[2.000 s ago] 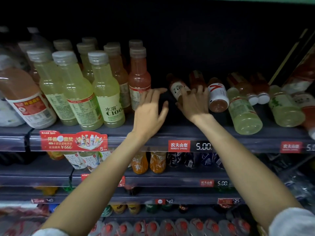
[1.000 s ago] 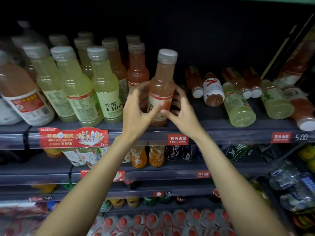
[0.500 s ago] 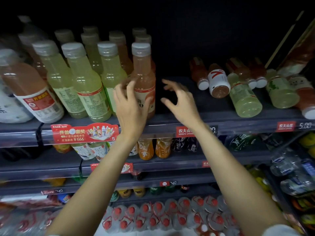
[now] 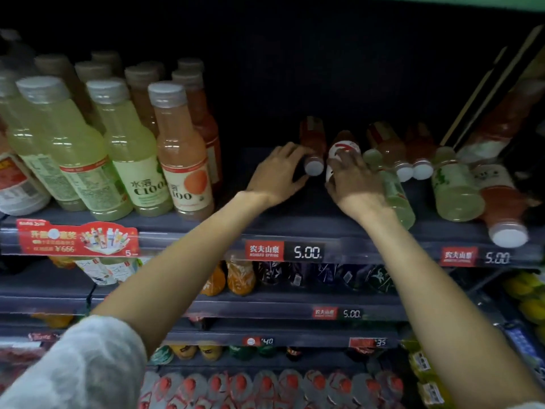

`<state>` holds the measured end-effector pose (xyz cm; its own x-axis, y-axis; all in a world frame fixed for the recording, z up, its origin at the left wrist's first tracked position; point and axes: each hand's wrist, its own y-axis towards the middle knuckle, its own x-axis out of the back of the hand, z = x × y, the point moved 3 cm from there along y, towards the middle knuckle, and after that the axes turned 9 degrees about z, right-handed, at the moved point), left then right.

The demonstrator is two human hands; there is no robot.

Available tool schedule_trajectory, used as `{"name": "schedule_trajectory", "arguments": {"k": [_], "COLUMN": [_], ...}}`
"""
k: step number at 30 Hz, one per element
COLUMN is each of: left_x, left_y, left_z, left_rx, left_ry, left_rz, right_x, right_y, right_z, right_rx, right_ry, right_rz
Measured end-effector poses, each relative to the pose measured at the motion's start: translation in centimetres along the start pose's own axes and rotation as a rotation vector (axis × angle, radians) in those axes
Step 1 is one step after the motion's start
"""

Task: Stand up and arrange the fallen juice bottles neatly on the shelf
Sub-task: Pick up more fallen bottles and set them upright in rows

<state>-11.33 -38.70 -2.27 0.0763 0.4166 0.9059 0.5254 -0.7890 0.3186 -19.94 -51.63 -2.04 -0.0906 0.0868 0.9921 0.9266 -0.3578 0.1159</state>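
Upright juice bottles fill the left of the top shelf (image 4: 318,225); the rightmost front one is an orange bottle (image 4: 184,160) beside a yellow-green bottle (image 4: 134,163). Fallen bottles lie at the right, caps toward me. My left hand (image 4: 278,172) curls fingers and thumb round the neck of a fallen red bottle (image 4: 312,137) with a white cap. My right hand (image 4: 352,178) lies over a fallen bottle with a red-and-white label (image 4: 343,144), fingers curled on it. Much of that bottle is hidden by the hand.
More fallen bottles lie further right: a pale green one (image 4: 396,196), another green one (image 4: 455,190), a red one (image 4: 501,208) at the shelf's edge, two behind (image 4: 386,147). A bare gap separates the upright row from the fallen ones. Lower shelves hold other drinks.
The orange bottle was lifted, stood up beside the yellow-green row and released. Both hands then moved right onto two fallen bottles.
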Motion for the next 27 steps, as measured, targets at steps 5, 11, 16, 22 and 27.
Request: {"name": "schedule_trajectory", "arguments": {"k": [5,11,16,22,27], "left_x": [-2.8,-2.2,0.8,5.2,9.2], "left_y": [3.3,3.0,-1.4,-4.0,-3.4], "left_z": [-0.1,-0.7,-1.2,-3.1,-2.7], "left_rx": [-0.027,-0.076,-0.097,-0.012,0.149], "left_ry": [0.082,0.196,0.173,-0.107,-0.281], "left_rz": [0.156,0.164,-0.088,-0.374,-0.468], "right_x": [1.0,1.0,0.8,2.1,2.2], "right_y": [-0.9,-1.1,-1.0,-1.2,-0.9], "right_z": [-1.7,-2.8,-2.2,1.3,4.1], "right_rx": [0.029,0.110,0.219,0.293,0.271], "right_ry": [-0.045,-0.135,-0.122,0.405,0.900], "right_rz": [-0.020,-0.070,-0.205,-0.166,-0.104]}}
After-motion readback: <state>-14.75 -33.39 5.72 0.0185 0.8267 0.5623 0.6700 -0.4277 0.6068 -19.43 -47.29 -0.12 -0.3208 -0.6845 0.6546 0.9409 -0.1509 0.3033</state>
